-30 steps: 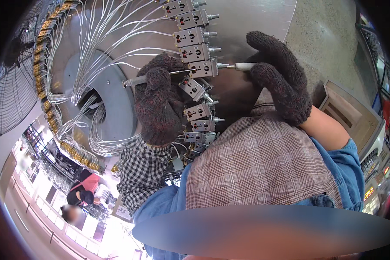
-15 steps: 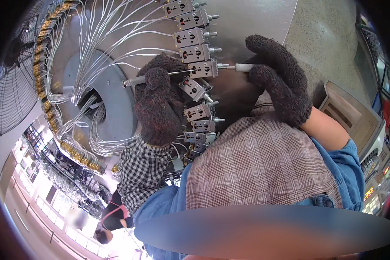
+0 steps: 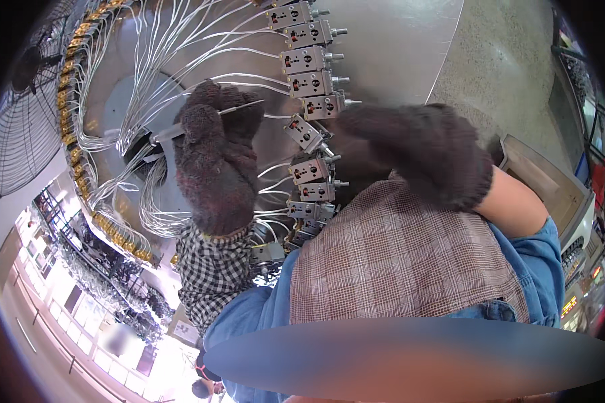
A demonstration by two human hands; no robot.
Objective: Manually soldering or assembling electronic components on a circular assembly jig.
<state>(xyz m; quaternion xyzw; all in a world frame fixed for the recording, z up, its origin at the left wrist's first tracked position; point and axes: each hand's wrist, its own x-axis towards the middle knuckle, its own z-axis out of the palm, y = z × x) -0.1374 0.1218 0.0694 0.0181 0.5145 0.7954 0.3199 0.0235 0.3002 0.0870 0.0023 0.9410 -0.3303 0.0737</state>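
My left hand (image 3: 216,168), in a dark knitted glove, is closed around a slim screwdriver (image 3: 168,134) with a pale, see-through handle. Its thin metal tip points right, short of a curved row of small metal control boxes with threaded shafts. The nearest of these, a metal control box (image 3: 323,107), has its shaft end close to the fingertips of my right hand (image 3: 427,151). That gloved hand is smeared by motion, and whether it holds anything does not show. Just below, another control box (image 3: 304,133) sits tilted in the row.
White wires (image 3: 161,60) run from the boxes to the middle of a round metal table, over a grey disc (image 3: 117,107). Brass-coloured fittings (image 3: 69,138) line its far left rim. A large fan (image 3: 27,127) stands at left, a beige bin-like case (image 3: 541,181) at right.
My left hand has drawn left with the screwdriver, its tip now away from the box. My right hand has shifted and turned; the white-handled tool it held at the shaft no longer shows.
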